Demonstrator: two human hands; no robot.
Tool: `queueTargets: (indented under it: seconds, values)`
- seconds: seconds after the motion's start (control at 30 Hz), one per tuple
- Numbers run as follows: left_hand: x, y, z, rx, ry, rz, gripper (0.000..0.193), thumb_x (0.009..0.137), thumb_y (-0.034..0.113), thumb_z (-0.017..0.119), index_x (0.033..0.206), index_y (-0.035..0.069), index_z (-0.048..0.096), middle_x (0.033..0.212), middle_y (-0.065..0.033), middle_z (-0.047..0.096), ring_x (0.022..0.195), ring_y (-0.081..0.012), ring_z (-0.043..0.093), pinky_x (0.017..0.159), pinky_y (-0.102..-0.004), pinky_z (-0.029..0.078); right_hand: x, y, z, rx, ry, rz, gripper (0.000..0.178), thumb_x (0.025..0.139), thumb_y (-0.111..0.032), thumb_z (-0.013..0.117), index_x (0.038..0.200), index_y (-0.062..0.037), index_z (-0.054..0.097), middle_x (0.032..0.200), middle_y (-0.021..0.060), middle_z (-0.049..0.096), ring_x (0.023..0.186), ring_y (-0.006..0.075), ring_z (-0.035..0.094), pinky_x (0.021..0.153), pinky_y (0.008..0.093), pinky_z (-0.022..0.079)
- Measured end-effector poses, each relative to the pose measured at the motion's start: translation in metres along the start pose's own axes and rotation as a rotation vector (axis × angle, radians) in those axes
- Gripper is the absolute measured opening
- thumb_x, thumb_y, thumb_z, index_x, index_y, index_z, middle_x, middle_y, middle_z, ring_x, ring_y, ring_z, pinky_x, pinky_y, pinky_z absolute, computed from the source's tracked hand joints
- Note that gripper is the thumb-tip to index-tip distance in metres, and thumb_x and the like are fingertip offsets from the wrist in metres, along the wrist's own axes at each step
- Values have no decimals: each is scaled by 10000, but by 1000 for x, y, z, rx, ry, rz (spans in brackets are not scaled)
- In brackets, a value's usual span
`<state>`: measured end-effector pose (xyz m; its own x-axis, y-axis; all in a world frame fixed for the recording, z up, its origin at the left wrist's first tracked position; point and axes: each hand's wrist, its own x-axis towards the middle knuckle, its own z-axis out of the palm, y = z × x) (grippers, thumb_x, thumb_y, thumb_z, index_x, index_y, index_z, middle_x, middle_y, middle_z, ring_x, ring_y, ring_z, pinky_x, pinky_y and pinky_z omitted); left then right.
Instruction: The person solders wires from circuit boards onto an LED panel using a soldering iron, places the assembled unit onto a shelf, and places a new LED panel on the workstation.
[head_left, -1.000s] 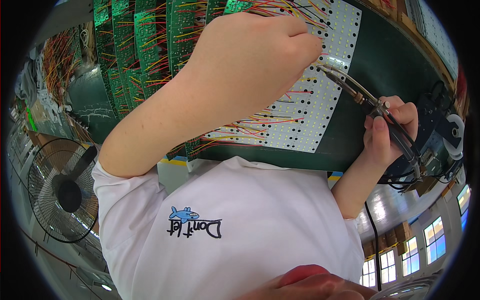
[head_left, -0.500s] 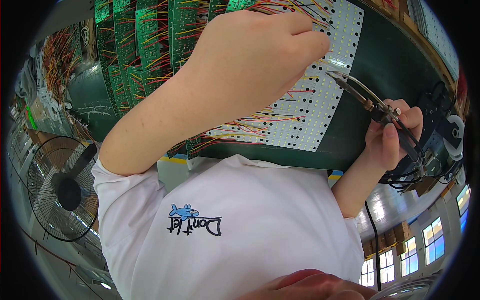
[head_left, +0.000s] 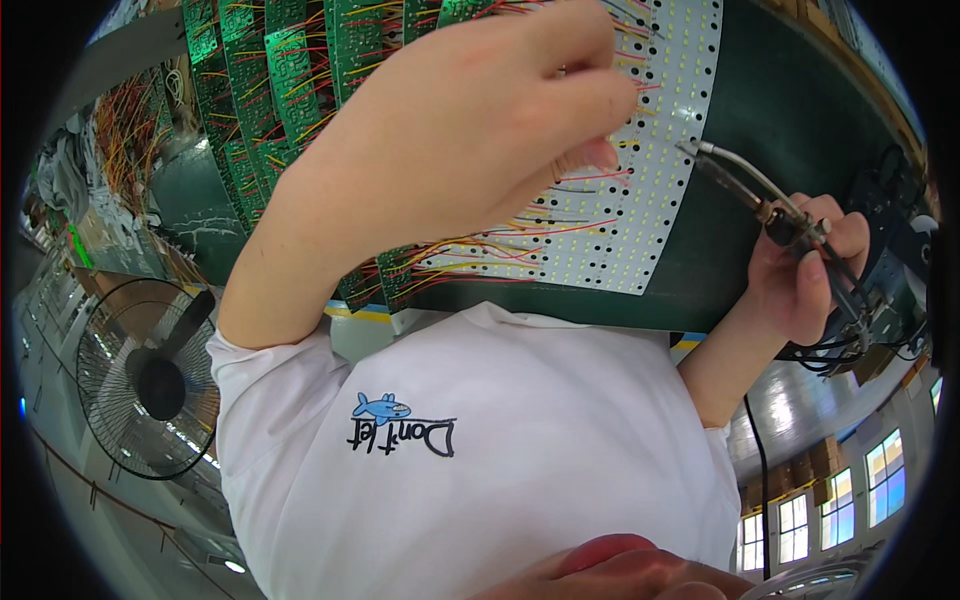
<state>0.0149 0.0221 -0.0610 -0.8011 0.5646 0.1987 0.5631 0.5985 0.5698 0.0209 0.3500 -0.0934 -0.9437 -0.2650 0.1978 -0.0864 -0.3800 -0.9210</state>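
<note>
My right hand (head_left: 808, 268) is closed around a soldering iron (head_left: 742, 190) with a thin curved metal tube fixed along it. The tip points left, just over the right-hand part of a white LED board (head_left: 625, 258) dotted with small yellowish LEDs and black holes. Over the board's left part is my left hand (head_left: 500, 110), its fingers curled; what they hold, if anything, is hidden. Red, yellow and black wires (head_left: 520, 250) run across the board from a row of green circuit boards (head_left: 297, 75) on the left, partly covered by my left forearm.
The boards lie on a dark green tabletop (head_left: 790, 110). Behind my right hand stands dark equipment with cables (head_left: 890, 270). Bundles of wires (head_left: 135, 135) lie at the far left, and a black fan (head_left: 150, 380) stands beyond my left elbow.
My left hand has shifted slightly left, with its fingers a little looser. My right hand has drawn the soldering iron a little to the right. The whole view has also shifted slightly.
</note>
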Motion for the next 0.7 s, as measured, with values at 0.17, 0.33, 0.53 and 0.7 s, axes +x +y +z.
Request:
queueTargets:
  seconds: [0.17, 0.33, 0.53, 0.7]
  values:
    - [14, -12, -15, -357, -81, 40, 686, 1034, 652, 364, 1074, 28, 647, 1074, -119, 540, 903, -243, 557, 829, -362, 467, -5, -2, -13, 78, 125, 116, 135, 873, -63, 560, 890, -62, 426, 863, 128, 468, 760, 175, 426, 686, 307, 349]
    - [11, 9, -29, -438, -115, -254, 987, 988, 779, 110, 1021, -13, 698, 1081, -138, 562, 976, -256, 566, 891, -318, 444, -8, -2, -20, 71, 86, 131, 148, 897, -120, 563, 888, -62, 426, 862, 113, 455, 784, 159, 408, 671, 293, 329]
    - [16, -5, -22, -414, -154, -26, 508, 1018, 457, 540, 1033, -18, 720, 1045, -154, 617, 934, -282, 614, 826, -348, 496, -17, 2, -17, 44, 330, 138, 127, 895, -81, 555, 877, -78, 429, 865, 66, 399, 829, 161, 387, 719, 293, 339]
    - [13, -2, -21, -297, -209, -66, 156, 881, 104, 751, 1007, 17, 718, 1029, -123, 646, 867, -283, 631, 736, -348, 525, -12, -1, -29, 178, 263, 155, 130, 891, -42, 538, 858, -83, 419, 873, 56, 373, 865, 168, 377, 765, 296, 356]
